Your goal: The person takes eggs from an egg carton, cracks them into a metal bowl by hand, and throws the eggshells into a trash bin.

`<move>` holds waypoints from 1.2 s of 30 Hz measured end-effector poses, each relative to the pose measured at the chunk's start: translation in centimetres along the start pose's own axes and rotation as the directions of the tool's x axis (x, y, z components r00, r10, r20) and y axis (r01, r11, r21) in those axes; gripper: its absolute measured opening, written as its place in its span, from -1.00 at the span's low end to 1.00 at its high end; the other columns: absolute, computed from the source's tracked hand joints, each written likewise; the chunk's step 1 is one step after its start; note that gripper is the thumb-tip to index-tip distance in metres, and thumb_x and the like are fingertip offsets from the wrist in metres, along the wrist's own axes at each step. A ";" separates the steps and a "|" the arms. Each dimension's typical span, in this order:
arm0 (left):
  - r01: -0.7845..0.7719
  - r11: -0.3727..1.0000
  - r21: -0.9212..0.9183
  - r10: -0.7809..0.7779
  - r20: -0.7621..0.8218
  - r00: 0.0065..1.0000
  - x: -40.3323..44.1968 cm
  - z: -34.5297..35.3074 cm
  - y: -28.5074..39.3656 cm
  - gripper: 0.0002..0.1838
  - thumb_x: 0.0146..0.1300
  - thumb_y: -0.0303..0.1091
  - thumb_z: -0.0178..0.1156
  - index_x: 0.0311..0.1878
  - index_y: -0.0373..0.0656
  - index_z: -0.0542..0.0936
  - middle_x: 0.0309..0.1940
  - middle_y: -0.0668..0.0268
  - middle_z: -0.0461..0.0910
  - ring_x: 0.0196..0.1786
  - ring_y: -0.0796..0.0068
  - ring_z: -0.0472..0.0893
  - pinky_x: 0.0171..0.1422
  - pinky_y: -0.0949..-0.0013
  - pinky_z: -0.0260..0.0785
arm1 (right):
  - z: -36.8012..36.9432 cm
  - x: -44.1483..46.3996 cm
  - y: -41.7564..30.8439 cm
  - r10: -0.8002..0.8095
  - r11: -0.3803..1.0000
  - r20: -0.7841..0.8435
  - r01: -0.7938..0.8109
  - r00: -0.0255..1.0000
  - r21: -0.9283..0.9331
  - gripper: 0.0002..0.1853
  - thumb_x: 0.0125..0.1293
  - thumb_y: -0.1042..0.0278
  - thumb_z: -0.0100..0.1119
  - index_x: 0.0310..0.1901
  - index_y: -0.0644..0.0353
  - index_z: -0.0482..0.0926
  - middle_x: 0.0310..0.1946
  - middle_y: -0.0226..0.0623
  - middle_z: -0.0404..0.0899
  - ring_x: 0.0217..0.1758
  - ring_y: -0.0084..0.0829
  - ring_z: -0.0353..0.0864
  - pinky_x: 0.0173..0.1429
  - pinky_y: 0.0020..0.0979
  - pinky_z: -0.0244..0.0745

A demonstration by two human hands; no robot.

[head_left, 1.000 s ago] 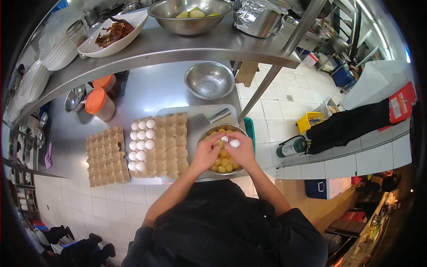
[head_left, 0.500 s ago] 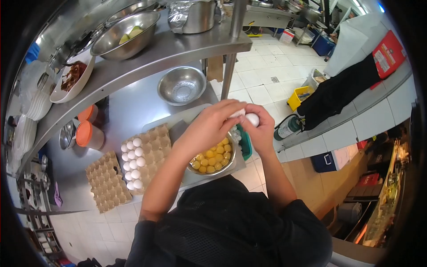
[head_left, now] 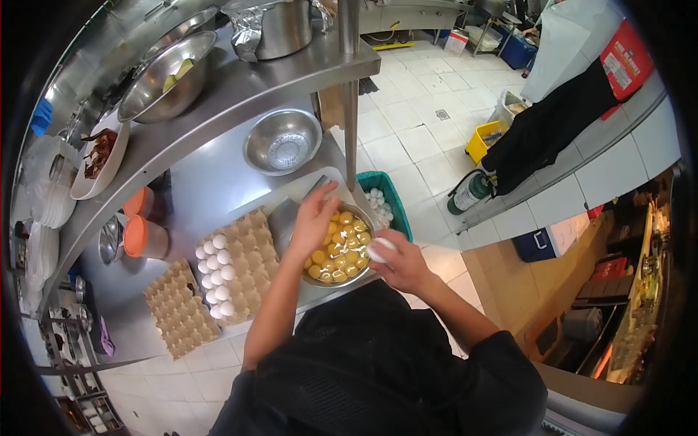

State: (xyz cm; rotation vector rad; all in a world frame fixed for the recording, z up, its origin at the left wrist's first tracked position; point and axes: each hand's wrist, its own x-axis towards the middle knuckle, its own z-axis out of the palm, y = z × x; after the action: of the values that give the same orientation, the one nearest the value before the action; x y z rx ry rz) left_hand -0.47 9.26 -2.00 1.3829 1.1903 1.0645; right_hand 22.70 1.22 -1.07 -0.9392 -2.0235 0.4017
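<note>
A metal bowl (head_left: 340, 283) holds several yolks (head_left: 338, 251) in clear egg white. Over its left rim is my left hand (head_left: 315, 216), fingers apart and nothing in it. My right hand (head_left: 401, 263) is at the bowl's right side, its fingers round a white egg (head_left: 380, 250). Left of the bowl, a cardboard tray (head_left: 251, 265) has several white eggs (head_left: 216, 276) in its left columns. Beside it sits another cardboard tray (head_left: 180, 309) without eggs. A wide metal blade (head_left: 282, 220) lies on the white cutting board (head_left: 280, 190), partly behind my left hand.
A green bin (head_left: 396, 211) with eggshells (head_left: 379, 206) stands beyond the table's right edge. An empty metal bowl (head_left: 282, 142) is farther back. Above the table runs a steel shelf (head_left: 240, 94) with a post (head_left: 350, 123). Orange-lidded tubs (head_left: 136, 236) stand at the left.
My hands, together above the green bin half a second ago, have separated and come back to the bowl. The egg remains in my right hand; the shell pieces have left my left hand.
</note>
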 end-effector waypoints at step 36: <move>0.096 0.995 -0.012 -0.096 0.004 0.995 -5.6 -1.0 -1.3 -0.71 0.26 -0.54 0.08 -0.04 -0.44 0.69 -0.33 0.28 0.69 -0.36 0.61 0.59 -0.29 0.48 0.46 | 7.3 3.9 -1.4 0.177 0.947 0.093 -0.195 0.980 0.256 -0.62 0.15 0.49 0.24 0.03 0.03 0.70 -0.13 -0.14 0.54 -0.05 -0.06 0.60 0.01 -0.18 0.55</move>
State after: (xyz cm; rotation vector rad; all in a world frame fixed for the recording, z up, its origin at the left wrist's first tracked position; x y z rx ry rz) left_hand -2.32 3.87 -3.22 1.3049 1.2333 1.0002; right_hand 14.80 3.59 -2.38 -0.9614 -1.8887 0.7977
